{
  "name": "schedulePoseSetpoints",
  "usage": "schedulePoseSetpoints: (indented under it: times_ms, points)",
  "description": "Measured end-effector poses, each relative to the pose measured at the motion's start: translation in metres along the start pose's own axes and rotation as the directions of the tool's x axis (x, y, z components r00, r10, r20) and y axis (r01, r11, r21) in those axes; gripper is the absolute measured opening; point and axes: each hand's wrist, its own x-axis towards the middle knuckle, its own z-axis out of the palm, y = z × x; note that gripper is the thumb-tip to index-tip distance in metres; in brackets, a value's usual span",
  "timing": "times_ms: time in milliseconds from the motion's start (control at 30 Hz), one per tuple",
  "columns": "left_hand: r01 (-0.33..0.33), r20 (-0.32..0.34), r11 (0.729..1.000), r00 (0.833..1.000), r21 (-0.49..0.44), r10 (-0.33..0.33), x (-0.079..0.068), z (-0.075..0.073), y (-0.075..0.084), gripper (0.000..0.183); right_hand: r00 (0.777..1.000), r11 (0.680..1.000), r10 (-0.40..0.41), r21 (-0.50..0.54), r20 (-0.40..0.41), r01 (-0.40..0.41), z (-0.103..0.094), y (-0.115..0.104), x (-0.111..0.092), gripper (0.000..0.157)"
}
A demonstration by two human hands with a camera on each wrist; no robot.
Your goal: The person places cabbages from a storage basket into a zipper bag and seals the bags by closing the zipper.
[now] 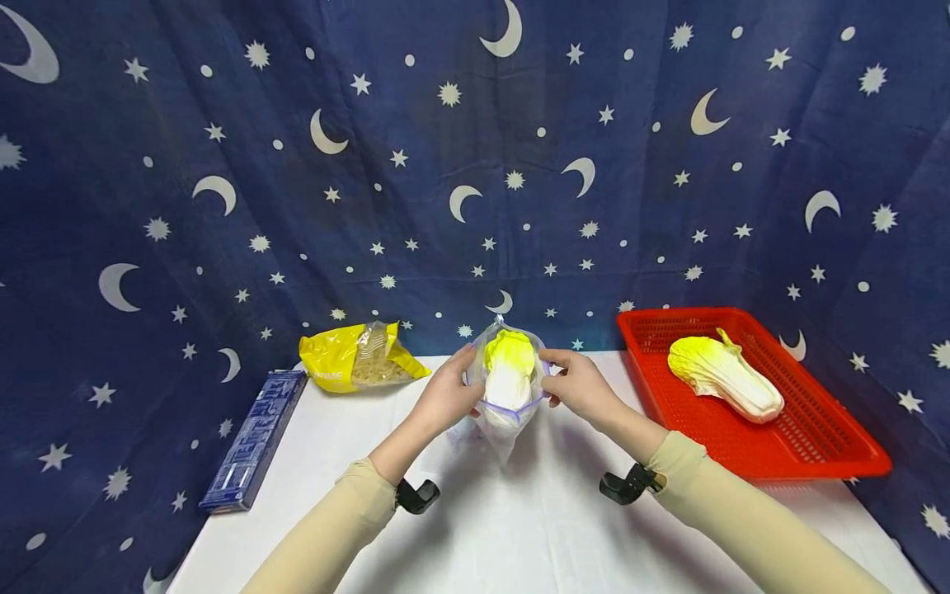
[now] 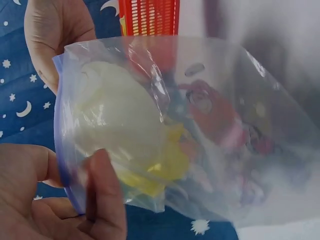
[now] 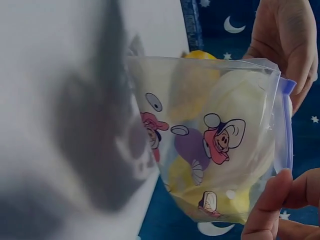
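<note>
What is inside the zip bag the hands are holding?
Inside the zip bag is cabbage, white with a yellow leafy end. In the right wrist view, printed figures hide parts of it, so those cannot be seen.

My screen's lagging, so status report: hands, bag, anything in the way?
Left hand and right hand gripping zip bag at its rim. Cabbage inside, mouth open. Nothing seen blocking; red basket off to the right.
</note>
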Motion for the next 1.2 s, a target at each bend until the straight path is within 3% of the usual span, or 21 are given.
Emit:
schedulePoseSetpoints:
  times_ms: [467, 900, 1200]
  points:
    - [-0.007, 0.012, 0.999, 1.000, 0.047, 0.006, 0.009, -0.029, 0.030, 0.063, 0.996, 0.996, 0.032, 0.075, 0.085, -0.039, -0.019, -0.042, 0.019, 0.064]
    - [-0.015, 0.030, 1.000, 0.999, -0.010, 0.016, 0.012, -0.043, 0.043, 0.064, 0.994, 0.989, 0.061, 0.127, 0.088, -0.072, -0.025, -0.063, 0.023, 0.064]
    - [0.060, 0.047, 0.996, 0.997, -0.065, -0.057, 0.014, -0.052, 0.052, 0.061, 0.998, 0.993, 0.004, 0.116, 0.069, -0.012, -0.029, -0.075, 0.024, 0.063]
